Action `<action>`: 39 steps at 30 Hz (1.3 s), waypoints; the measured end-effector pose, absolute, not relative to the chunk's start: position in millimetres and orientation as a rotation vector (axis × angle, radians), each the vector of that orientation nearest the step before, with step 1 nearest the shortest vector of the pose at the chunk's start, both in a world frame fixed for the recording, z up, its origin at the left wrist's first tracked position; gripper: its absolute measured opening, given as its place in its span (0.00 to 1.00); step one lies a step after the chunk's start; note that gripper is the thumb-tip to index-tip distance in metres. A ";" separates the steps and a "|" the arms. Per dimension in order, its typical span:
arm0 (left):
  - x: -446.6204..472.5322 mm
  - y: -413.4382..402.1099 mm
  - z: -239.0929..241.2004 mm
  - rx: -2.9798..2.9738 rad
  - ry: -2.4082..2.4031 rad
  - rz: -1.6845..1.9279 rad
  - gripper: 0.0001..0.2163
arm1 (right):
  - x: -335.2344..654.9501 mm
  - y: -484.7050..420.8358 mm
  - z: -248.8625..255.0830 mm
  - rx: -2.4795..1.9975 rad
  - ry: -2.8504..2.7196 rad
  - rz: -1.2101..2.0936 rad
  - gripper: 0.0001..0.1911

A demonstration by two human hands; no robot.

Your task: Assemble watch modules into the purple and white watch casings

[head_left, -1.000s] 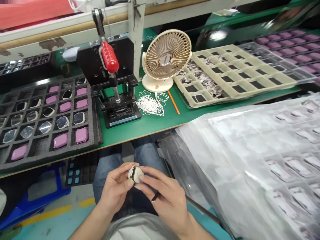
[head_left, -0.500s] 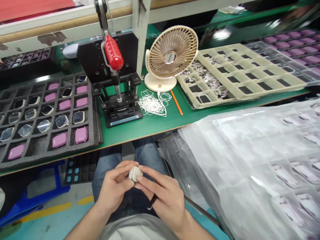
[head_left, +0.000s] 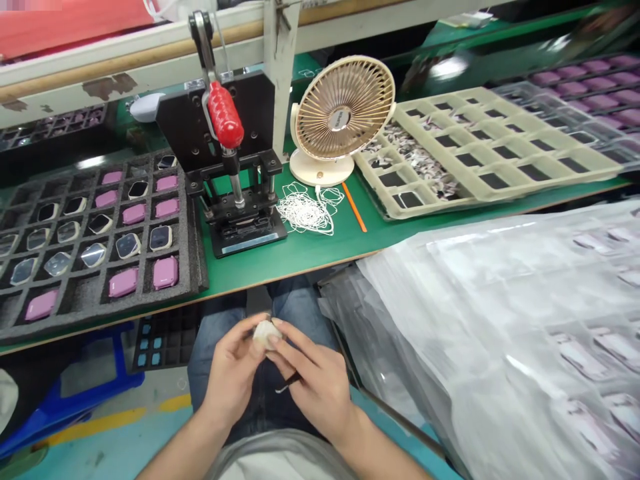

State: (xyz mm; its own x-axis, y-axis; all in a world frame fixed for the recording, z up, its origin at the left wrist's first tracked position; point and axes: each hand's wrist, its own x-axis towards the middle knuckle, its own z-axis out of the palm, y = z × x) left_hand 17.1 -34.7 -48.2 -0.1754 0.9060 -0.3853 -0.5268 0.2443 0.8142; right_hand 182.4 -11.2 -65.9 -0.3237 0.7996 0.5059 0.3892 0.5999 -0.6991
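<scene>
Above my lap, both hands meet on a small off-white watch case (head_left: 267, 335). My left hand (head_left: 233, 373) pinches its left side between thumb and fingers. My right hand (head_left: 317, 383) grips the other side with thumb and fingertips. Fingers cover much of the case. A thin dark piece with a bright edge (head_left: 287, 385) sticks out beneath my right fingers; its kind is unclear. On the bench to the left, a grey foam tray (head_left: 193, 280) holds purple watch cases (head_left: 165, 272) and cream-framed watches with dark faces (head_left: 161, 237).
A black hand press with a red handle (head_left: 225, 117) stands on the green bench (head_left: 240, 267). Beside it are a cream fan (head_left: 344, 110), a tangled white cord (head_left: 306, 210) and an orange stick (head_left: 355, 208). Compartment trays (head_left: 480, 190) and plastic-covered parts (head_left: 475, 300) lie to the right.
My hands have shifted slightly, and the watch case has turned so that a broader face shows. My right hand has moved a little left and the dark piece with it.
</scene>
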 end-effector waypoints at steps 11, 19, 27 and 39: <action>17.0 -30.5 -57.4 0.487 1.229 1.475 0.14 | 177.8 7.5 -51.3 -0.841 -2.021 0.864 0.11; -2.2 -24.6 -35.7 1.818 1.521 1.367 0.24 | 169.3 35.8 -36.9 -0.899 -1.217 1.968 0.24; -22.5 32.5 -2.5 2.238 1.554 1.347 0.16 | 160.8 106.3 39.9 -1.009 -1.546 1.021 0.21; -7.3 114.2 -36.1 2.208 1.640 1.331 0.10 | 102.9 211.8 142.3 -0.509 -1.751 0.299 0.21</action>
